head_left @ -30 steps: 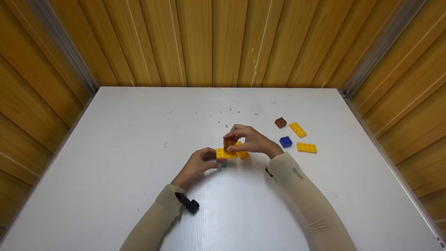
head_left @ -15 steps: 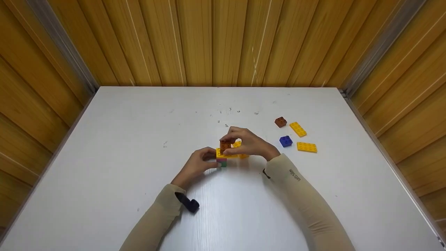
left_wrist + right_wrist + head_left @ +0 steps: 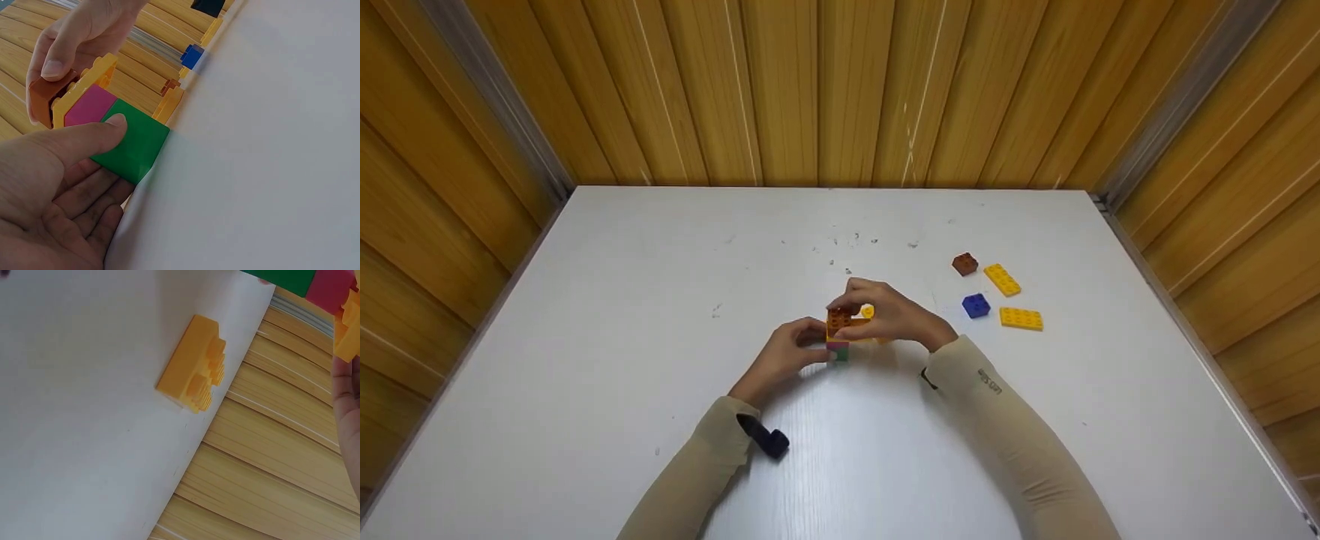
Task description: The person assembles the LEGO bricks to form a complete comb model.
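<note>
In the left wrist view a green brick (image 3: 138,138) stands on the table with a magenta brick (image 3: 89,107) on top. Across them lies a yellow plate (image 3: 84,87), overhanging to the right. My left hand (image 3: 786,352) grips the stack low down, thumb on the green brick. A brown brick (image 3: 838,320) sits at the plate's left end, pinched between thumb and fingers of my right hand (image 3: 891,313). Whether its underside is fully seated on the studs, I cannot tell. A separate yellow brick (image 3: 188,360) stands on the table just right of the stack, partly hidden in the head view.
To the right lie another brown brick (image 3: 964,264), a blue brick (image 3: 976,305) and two yellow plates, one farther back (image 3: 1002,279) and one nearer (image 3: 1021,319). Wood-patterned panels (image 3: 817,90) border the white table (image 3: 660,247) at the back and sides.
My right hand has carried the brown brick left and down along the yellow plate to its left end. The left hand has kept its place on the stack.
</note>
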